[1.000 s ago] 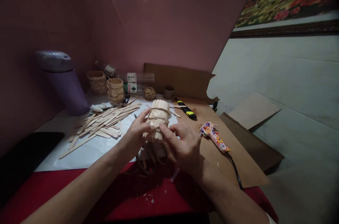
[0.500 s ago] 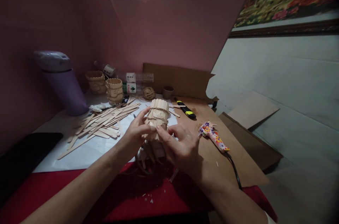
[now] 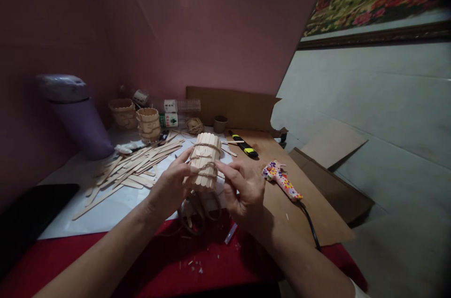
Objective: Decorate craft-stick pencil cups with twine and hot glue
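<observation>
A craft-stick cup (image 3: 206, 155) of pale upright sticks, bound with bands of twine (image 3: 208, 147), is held tilted before me. My left hand (image 3: 172, 177) is closed around its left side and lower part. At the cup's right side, the thumb and forefinger of my right hand (image 3: 243, 187) are pinched where a loose-looking twine strand crosses the sticks. The other right fingers are curled. Beneath the cup lie coils of flat brown cord (image 3: 192, 223), partly hidden by the hands.
Loose craft sticks (image 3: 132, 171) are heaped at left, near a purple tumbler (image 3: 79, 122). Two finished-looking stick cups (image 3: 148, 124), a twine ball (image 3: 194, 125) and a small pot (image 3: 220, 124) stand behind. A utility knife (image 3: 244, 144) and flowered glue gun (image 3: 283, 181) lie on cardboard (image 3: 317, 223) at right.
My right hand has drawn slightly right, off the cup's front to its side, baring more sticks and the lower twine. My left hand still holds the cup. The view has shifted slightly.
</observation>
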Motion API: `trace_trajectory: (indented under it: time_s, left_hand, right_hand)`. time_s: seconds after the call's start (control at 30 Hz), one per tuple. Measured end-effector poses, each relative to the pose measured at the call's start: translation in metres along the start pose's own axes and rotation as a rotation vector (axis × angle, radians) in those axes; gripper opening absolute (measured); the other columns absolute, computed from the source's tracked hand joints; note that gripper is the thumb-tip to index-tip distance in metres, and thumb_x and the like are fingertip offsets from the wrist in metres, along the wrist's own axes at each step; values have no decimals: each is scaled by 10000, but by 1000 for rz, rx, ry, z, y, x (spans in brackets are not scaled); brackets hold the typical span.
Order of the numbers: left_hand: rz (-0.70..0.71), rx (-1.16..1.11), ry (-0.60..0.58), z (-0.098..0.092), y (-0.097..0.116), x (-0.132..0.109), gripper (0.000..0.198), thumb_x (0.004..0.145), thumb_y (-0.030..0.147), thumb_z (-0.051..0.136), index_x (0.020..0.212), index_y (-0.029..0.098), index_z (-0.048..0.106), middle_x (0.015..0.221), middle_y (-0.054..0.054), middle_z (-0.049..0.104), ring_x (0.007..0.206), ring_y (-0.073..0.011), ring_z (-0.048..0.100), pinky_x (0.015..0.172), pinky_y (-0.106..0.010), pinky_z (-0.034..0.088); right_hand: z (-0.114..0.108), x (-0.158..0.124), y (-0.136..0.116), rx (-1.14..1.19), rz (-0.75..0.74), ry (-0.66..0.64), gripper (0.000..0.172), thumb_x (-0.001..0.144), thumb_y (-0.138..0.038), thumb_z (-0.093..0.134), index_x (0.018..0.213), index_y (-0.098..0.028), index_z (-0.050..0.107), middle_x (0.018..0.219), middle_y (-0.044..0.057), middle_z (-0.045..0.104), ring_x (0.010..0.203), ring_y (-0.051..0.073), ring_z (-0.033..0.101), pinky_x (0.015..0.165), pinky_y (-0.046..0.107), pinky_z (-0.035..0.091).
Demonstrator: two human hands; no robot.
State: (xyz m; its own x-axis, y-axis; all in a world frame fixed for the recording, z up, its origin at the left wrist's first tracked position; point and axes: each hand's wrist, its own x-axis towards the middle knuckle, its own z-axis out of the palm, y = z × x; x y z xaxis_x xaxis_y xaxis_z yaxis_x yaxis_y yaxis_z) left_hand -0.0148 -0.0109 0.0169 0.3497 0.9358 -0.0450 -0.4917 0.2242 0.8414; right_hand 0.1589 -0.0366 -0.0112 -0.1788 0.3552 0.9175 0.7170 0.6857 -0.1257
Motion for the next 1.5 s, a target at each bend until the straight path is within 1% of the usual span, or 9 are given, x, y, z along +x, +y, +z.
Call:
trace_trajectory:
  time_s: [0.33, 0.63, 0.73, 0.83, 0.97, 1.07, 1.17, 1.3, 1.5]
  left_hand:
    - [11, 21, -15, 7, 0, -2, 703, 619, 138, 657, 1307, 187, 525, 969, -56, 718, 669, -158, 630, 615, -253, 497]
    - [102, 43, 12, 14, -7, 4, 741, 608, 172, 804, 1289, 159, 514, 1041, -80, 698, 849, -198, 674, 711, -255, 522]
    - [93, 37, 9, 15, -6, 3, 627, 613, 147, 773, 1201, 161, 557, 978, -57, 702, 776, -172, 665, 677, -244, 523]
    - [37, 14, -63, 10, -3, 5, 561, 645, 155, 711, 1188, 156, 568, 942, -69, 707, 724, -180, 660, 630, -270, 531]
    - [-92, -66, -187, -1, 2, 13, 661, 662, 204, 661, 1300, 124, 505, 980, -137, 724, 818, -267, 705, 702, -363, 566]
    - [-161, -144, -243, -5, 4, 22, 756, 662, 233, 637, 1380, 106, 439, 1051, -169, 725, 958, -318, 708, 802, -410, 566]
    - [-229, -201, -298, -5, 5, 30, 770, 687, 264, 620, 1407, 83, 417, 1096, -183, 723, 1028, -325, 695, 868, -423, 552]
    - [-261, -276, -365, -3, 0, 33, 742, 692, 260, 613, 1385, 58, 442, 1030, -166, 741, 934, -281, 715, 868, -404, 556]
    - [-232, -370, -265, -8, -11, 28, 587, 675, 235, 622, 1233, 66, 548, 938, -150, 745, 824, -265, 714, 793, -401, 576]
  right_hand:
    - [2, -2, 2, -180, -169, -78, 322, 907, -128, 530, 1190, -162, 679, 852, 69, 599, 786, 189, 539, 627, 302, 451]
    - [3, -3, 6, -195, -180, -56, 337, 911, -133, 533, 1218, -175, 667, 832, 65, 609, 783, 188, 546, 626, 307, 470]
    - [2, -1, 5, -99, -149, -40, 331, 919, -144, 514, 1204, -161, 680, 832, 65, 610, 773, 186, 564, 636, 309, 487]
    - [1, 2, 5, 58, -21, 72, 357, 927, -133, 463, 1212, -193, 670, 883, 58, 634, 810, 181, 602, 694, 323, 516]
    - [3, 4, 8, 198, 274, 254, 310, 948, -136, 436, 1153, -202, 659, 884, 39, 658, 817, 173, 632, 729, 334, 536]
    - [7, 4, 9, 238, 383, 300, 243, 956, -175, 463, 1122, -189, 640, 945, 57, 692, 846, 180, 661, 729, 330, 550]
    - [8, 6, 6, 196, 326, 273, 230, 951, -158, 461, 1097, -192, 635, 949, 62, 704, 858, 186, 676, 739, 333, 562]
    - [7, 7, 2, 158, 225, 276, 249, 938, -112, 454, 1082, -198, 639, 940, 61, 706, 850, 186, 679, 749, 341, 574]
    - [5, 7, 3, 111, 216, 252, 218, 949, -147, 474, 1065, -184, 655, 949, 75, 651, 896, 195, 646, 768, 356, 565]
